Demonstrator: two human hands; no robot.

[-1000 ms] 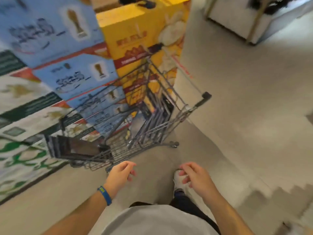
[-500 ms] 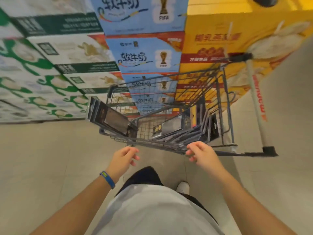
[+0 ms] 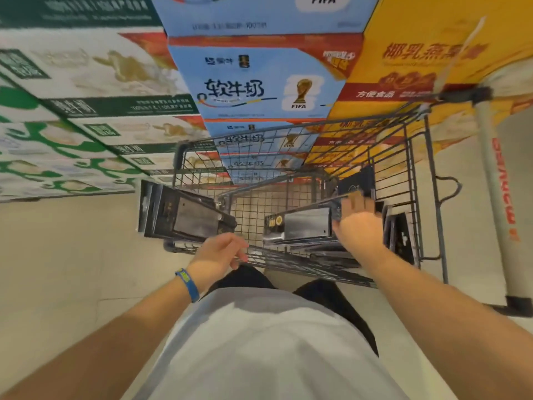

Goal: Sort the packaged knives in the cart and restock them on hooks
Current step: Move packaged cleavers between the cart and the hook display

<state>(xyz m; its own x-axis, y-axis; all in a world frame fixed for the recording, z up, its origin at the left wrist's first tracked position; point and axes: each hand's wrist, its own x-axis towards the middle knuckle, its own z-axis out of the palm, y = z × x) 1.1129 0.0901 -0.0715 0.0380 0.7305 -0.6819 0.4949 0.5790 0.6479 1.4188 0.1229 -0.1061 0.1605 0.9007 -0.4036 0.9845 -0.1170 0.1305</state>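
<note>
A grey wire cart (image 3: 177, 163) stands right in front of me. A stack of dark packaged knives (image 3: 178, 215) lies across its left rim. More knife packs (image 3: 302, 226) lie flat inside the basket, and others stand on edge along the right wall (image 3: 399, 235). My right hand (image 3: 357, 226) reaches into the basket, its fingers stretched over the top edge of the flat packs, touching them without closing. My left hand (image 3: 219, 252), with a blue wristband, hovers at the cart's near rim with loosely bent fingers and holds nothing.
The cart's white handle bar (image 3: 499, 197) with red lettering runs down the right side. Behind the cart rise stacked cartons: green-and-white (image 3: 72, 82), blue (image 3: 253, 88), yellow (image 3: 418, 59). Beige floor (image 3: 72, 255) lies to the left.
I have stepped up to the cart and now look straight down into it. My right hand moved forward from the near rim into the basket onto the knife packs; my left hand stayed at the rim.
</note>
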